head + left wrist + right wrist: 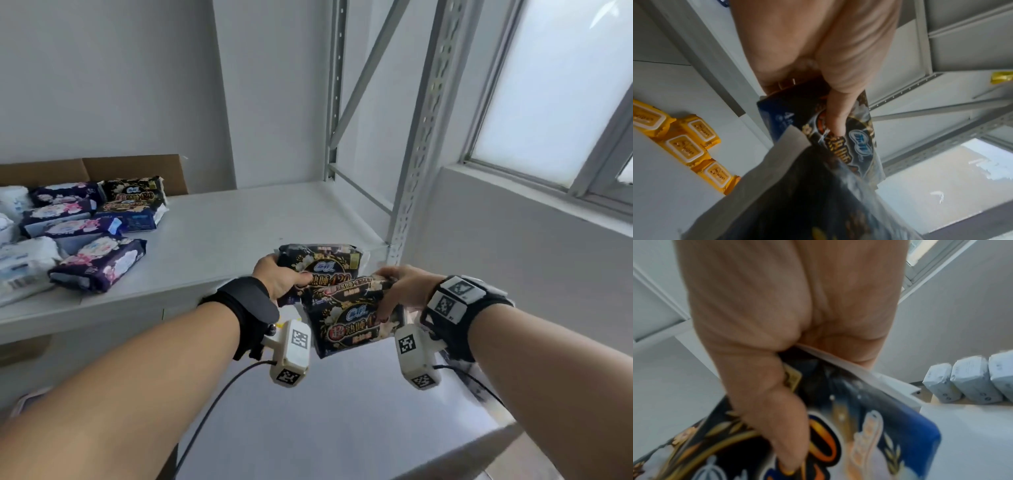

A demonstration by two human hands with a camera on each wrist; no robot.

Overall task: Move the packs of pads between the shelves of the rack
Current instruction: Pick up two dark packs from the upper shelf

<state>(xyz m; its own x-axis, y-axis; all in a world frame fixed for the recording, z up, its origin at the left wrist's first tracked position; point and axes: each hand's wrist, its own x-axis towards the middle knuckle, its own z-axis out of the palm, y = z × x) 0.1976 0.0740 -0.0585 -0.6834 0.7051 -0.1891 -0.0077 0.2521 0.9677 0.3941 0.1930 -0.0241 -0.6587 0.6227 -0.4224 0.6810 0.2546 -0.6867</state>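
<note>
Two black packs of pads are held up in front of the rack, above the front edge of the upper shelf (239, 219). The farther black pack (322, 262) sits in the left hand (279, 281), thumb pressed on its printed face and fingers curled round its edge. The nearer black pack (356, 322) overlaps it from below and is clasped by the right hand (399, 291), thumb on the front and fingers wrapped behind. So each grip is closed around its own pack, and the two packs touch where they overlap.

Farther left on the same shelf lies a cluster of packs (85, 226), purple, black and white, some stacked, with a cardboard box (137, 168) behind them. A perforated rack post (421, 144) rises at the shelf's right corner, with a window (555, 85) beyond. The left wrist view shows yellow wipes packs (684, 141) on a lower surface. The right wrist view shows pale blue packs (972, 378) standing in a row.
</note>
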